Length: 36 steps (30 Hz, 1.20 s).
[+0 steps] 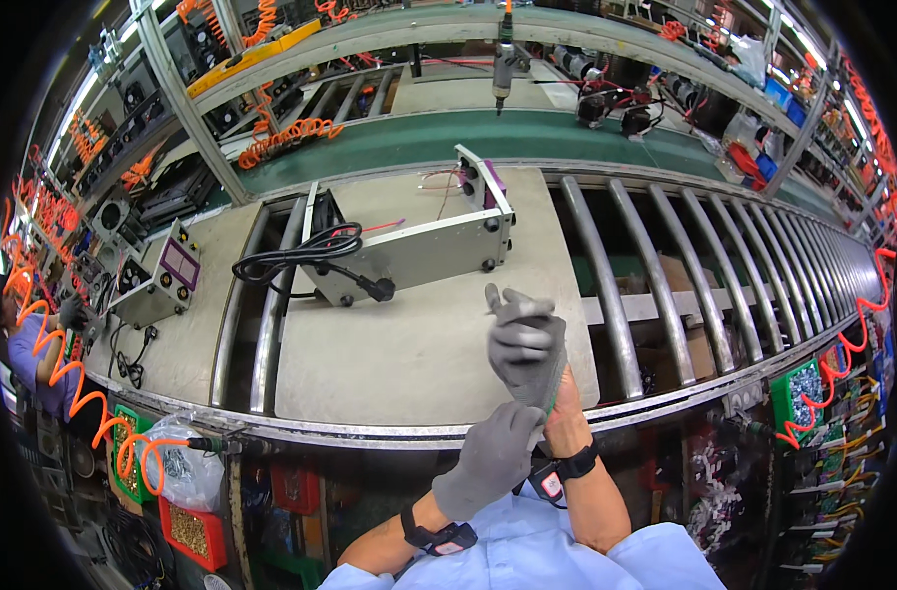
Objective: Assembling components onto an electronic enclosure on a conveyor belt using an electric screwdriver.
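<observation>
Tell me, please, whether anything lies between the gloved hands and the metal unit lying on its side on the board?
Nothing visible does. The left hand tugs the cuff of the glove on the right hand, and only bare board separates them from the metal unit and its coiled black cable.

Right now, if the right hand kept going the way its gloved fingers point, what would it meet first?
The right hand points up and away over the board. First in that line is probably the grey metal unit lying on its side; depth is unclear.

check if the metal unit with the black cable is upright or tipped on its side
Tipped on its side: the grey metal unit lies flat on the pallet board, its feet facing sideways.
</observation>
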Motion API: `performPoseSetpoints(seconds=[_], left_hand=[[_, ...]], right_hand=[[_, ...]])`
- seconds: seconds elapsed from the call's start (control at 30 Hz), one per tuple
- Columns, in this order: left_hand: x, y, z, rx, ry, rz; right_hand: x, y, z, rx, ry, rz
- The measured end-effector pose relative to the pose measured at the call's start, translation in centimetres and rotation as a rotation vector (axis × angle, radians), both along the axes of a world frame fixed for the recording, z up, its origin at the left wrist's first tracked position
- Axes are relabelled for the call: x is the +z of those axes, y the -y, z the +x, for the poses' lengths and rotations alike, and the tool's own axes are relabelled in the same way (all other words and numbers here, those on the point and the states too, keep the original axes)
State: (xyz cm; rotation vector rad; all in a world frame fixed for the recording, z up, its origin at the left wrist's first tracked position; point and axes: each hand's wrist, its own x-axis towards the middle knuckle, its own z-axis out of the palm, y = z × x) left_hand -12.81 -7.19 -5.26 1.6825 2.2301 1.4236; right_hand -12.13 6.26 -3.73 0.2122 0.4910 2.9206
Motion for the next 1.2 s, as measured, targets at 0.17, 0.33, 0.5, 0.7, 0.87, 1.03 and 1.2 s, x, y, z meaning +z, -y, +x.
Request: performPoseSetpoints(seconds=[0.17,0.33,0.5,0.7,0.87,1.03,1.2], left_hand=[[1.1,-0.1,-0.6,-0.068,-0.069,-0.008],[1.3,-0.4,-1.4,-0.102,-0.030,-0.081],[1.5,-0.8,-1.7,-0.205,0.009,-0.030],[2.4,-0.7,-2.8,-0.273,0.025,-0.113],[2.9,-1.1,-3.7,-0.349,0.075,-0.056],[2.5,-0.9,-4.6,-0.297,0.095,-0.103],[2.2,-1.7,-4.7,-0.289,0.244,0.070]], right_hand=[[-0.2,-1.5,-1.6,-0.134,-0.093,0.110],[1.2,-3.1,-3.4,0.054,-0.568,0.275],[3.8,-2.1,-1.4,-0.057,0.274,0.312],[5.9,-2.9,-3.0,0.010,-0.497,0.141],[8.1,-2.8,-1.2,0.163,0.069,0.825],[7.6,-4.0,-3.7,0.048,-0.225,0.477],[6.2,-3.7,-4.3,-0.021,0.007,0.787]])
